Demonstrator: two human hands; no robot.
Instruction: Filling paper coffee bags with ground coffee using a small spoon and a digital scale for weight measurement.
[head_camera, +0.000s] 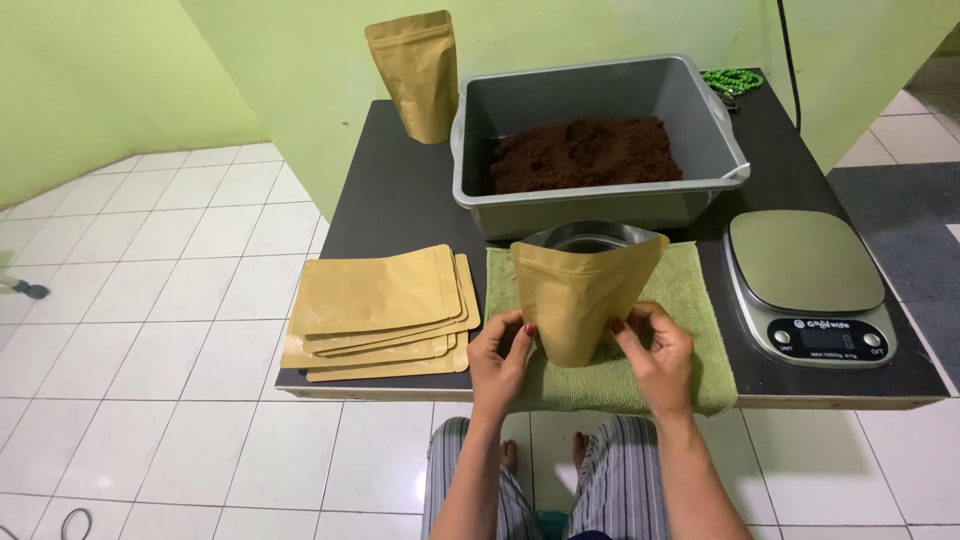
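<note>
While a stack of flat pouches (380, 312) lies leftmost, an open brown pouch (585, 290) is held upright on the green towel (690, 300), pinched by the left hand (500, 355) and right hand (655, 350); a scale (808, 285) is seen rightmost.

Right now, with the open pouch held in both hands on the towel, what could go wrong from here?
1. The open pouch stands on a soft green towel, steadied only by the left hand and right hand at its base; it may tip if released.
2. The stack of flat pouches reaches the table edge and may slide off if nudged.
3. The scale sits close to the right hand, so an elbow could bump it.
</note>
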